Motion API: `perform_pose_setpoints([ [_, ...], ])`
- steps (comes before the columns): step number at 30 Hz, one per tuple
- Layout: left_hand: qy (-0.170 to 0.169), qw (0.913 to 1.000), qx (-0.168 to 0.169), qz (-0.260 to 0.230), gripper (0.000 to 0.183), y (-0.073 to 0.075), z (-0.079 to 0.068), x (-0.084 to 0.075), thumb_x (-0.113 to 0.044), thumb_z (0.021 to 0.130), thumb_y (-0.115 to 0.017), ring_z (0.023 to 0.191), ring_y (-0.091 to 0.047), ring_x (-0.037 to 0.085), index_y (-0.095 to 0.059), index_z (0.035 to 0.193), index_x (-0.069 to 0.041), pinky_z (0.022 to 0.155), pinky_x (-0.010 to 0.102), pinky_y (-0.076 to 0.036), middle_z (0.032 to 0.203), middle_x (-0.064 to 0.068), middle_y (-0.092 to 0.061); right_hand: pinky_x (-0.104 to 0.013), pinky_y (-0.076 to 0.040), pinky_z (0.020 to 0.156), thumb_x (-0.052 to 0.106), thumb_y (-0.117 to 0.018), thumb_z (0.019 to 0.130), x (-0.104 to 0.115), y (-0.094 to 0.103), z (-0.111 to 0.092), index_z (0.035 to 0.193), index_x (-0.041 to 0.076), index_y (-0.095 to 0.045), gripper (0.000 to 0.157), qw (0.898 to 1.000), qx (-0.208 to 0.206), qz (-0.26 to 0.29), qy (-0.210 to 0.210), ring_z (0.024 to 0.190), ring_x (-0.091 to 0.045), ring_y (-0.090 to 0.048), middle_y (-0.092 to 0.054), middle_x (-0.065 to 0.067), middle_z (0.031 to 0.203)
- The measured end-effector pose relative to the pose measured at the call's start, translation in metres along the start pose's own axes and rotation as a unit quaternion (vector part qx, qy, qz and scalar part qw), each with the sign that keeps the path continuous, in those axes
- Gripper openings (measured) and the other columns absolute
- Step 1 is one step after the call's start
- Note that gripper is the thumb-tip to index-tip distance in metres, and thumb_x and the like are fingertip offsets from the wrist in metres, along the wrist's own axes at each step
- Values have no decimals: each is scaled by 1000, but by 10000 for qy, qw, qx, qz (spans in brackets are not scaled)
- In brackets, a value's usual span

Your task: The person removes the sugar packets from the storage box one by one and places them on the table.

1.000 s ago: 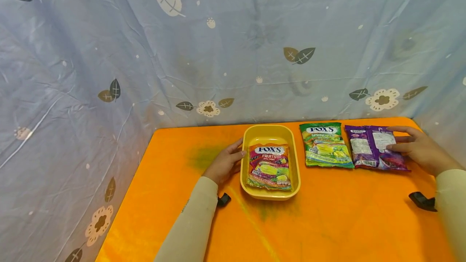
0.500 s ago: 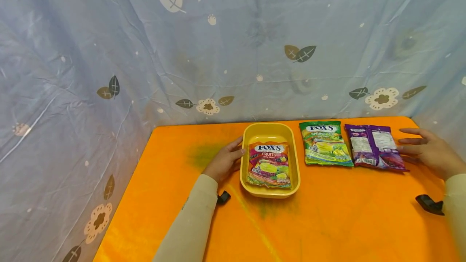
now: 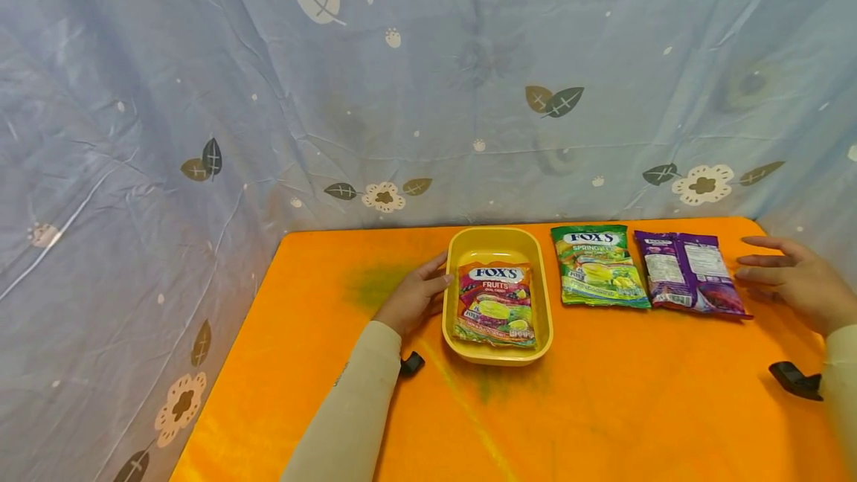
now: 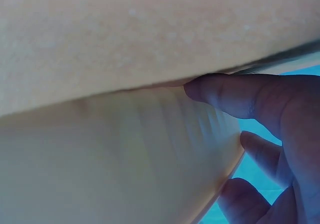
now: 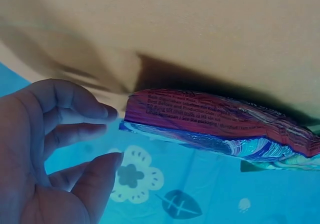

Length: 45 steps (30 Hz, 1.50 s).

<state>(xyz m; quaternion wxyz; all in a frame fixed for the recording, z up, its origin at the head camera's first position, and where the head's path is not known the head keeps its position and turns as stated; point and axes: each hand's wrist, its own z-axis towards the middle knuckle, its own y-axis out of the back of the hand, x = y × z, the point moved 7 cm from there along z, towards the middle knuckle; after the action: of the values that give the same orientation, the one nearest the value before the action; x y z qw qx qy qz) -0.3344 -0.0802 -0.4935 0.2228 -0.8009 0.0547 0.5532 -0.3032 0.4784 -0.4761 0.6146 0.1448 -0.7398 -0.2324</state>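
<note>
My left hand point(image 3: 416, 296) rests against the left side of a yellow plastic tray point(image 3: 545, 318), its fingers along the outer wall and a fingertip near the rim. In the left wrist view, the fingertips point(image 4: 200, 88) touch the ridged wall of the tray. Inside the tray lies an orange-and-red bag of fruit candy point(image 3: 495, 307), face up. My right hand point(image 3: 800, 281) is just right of a purple candy bag point(image 3: 692, 274), holding nothing; its fingers are loosely bent. A small gap shows between those fingers and the bag point(image 5: 200, 114) in the right wrist view.
A green candy bag point(image 3: 599, 266) lies on the orange table point(image 3: 636, 393) between the tray and the purple bag. Behind the table hangs a patterned blue-grey curtain point(image 3: 435, 95). Black wrist-worn pieces point(image 3: 797, 380) show under both forearms.
The right hand has drawn back to the right, off the purple bag, which stays on the table. The left hand and the tray hold their places.
</note>
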Motion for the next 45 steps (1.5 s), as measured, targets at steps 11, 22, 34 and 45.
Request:
perform_pose_setpoints([
  [11, 0, 10000, 24, 26, 55, -1, -1, -1, -18, 100, -53, 114, -58, 27, -35, 150, -28, 92, 43, -47, 144, 10, -44, -21, -54, 63, 17, -57, 97, -4, 10, 3, 154, 30, -21, 68, 9996, -179, 180, 110, 79, 1, -62, -49, 23, 102],
  [22, -17, 10000, -28, 94, 54, 1, 1, 1, -18, 100, -53, 113, -58, 25, -36, 149, -29, 90, 41, -49, 143, 9, -44, -18, -53, 65, 29, -54, 98, 16, 1, 2, 152, 35, -21, 64, 9993, -56, 326, 187, 84, 1, -61, -46, 8, 117],
  [34, -15, 9999, -66, 128, 54, 2, 1, 3, -19, 99, -54, 112, -59, 25, -37, 149, -29, 90, 41, -49, 143, 8, -45, -23, -53, 75, 27, -58, 96, 64, -31, 3, 152, 30, -25, 65, 9936, 891, 522, 455, 95, -4, -62, -48, -1, 126],
  [45, -96, 9999, -41, 100, 53, 0, -1, 1, -18, 101, -51, 115, -57, 27, -34, 150, -27, 90, 42, -49, 143, 11, -43, -31, -54, 81, 24, -59, 96, 83, -67, 10, 151, 29, -26, 63, 9824, 1455, 1025, 572, 106, -16, -62, -52, -3, 134],
])
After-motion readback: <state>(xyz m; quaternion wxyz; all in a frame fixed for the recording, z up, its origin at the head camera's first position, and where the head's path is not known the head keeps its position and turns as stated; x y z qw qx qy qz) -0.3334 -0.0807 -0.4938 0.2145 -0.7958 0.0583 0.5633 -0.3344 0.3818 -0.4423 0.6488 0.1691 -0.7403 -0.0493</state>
